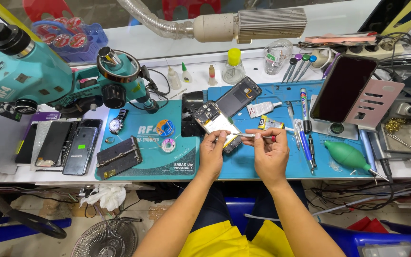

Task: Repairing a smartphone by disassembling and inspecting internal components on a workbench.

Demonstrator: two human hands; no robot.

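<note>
Landmark: flat blue rubber work mat on the white tabletop.
Phone: opened rectangular smartphone with bare circuit board, on the mat's left half.
Left hand: pinches the phone's lower edge.
Right hand: clamped on a thin silver metal screwdriver, tip at the phone.
Room: bare mat along its near edge.

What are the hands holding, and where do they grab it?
Left hand steadies the opened phone by its lower end; right hand pinches a thin tool along its shaft.

Phone repair workshop. Indicators: teal stereo microscope, blue silicone work mat, opened phones, precision screwdrivers, fume extraction hose, green dust blower on the bench.
</note>
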